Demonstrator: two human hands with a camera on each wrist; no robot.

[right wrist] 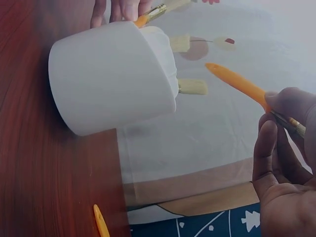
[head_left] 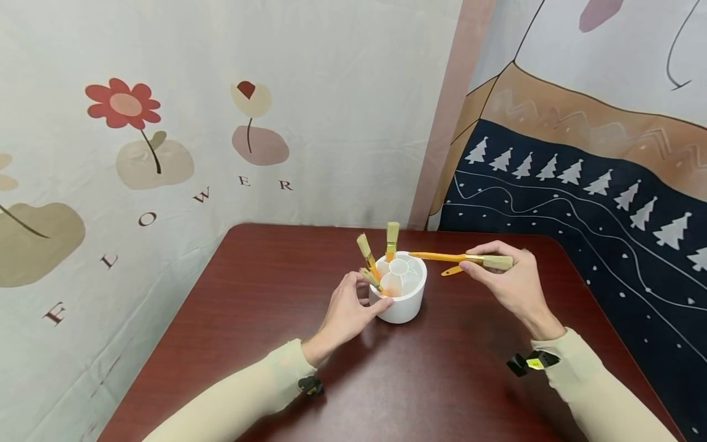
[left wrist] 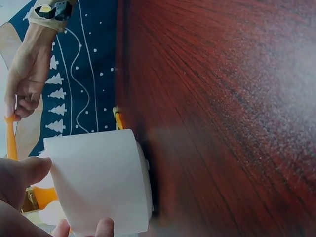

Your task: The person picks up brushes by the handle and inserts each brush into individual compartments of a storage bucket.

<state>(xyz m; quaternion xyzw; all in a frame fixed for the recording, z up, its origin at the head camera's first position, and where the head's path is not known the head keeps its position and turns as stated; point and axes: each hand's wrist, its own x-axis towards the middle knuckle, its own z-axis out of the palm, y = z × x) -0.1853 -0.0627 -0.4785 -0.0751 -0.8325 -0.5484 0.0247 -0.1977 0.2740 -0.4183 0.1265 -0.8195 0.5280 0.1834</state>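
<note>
A white round brush holder (head_left: 402,305) with a divided top stands on the table. Three paintbrushes stand in it, bristles up: one at the back (head_left: 391,239), one at the left (head_left: 367,253), and one at the front left (head_left: 371,279) beside my left hand. My left hand (head_left: 353,310) grips the holder at its left, thumb at the rim and fingers at the side. To the right of the holder, my right hand (head_left: 513,279) pinches an orange-handled paintbrush (head_left: 439,256) near its ferrule. Its handle tip points left, over the holder's rim in the head view.
Another orange brush handle (head_left: 452,271) lies on the dark red table (head_left: 265,294), partly hidden behind my right hand. A pale flower-print cloth (head_left: 342,123) hangs behind the table, and a dark tree-print cloth (head_left: 513,196) hangs on the right.
</note>
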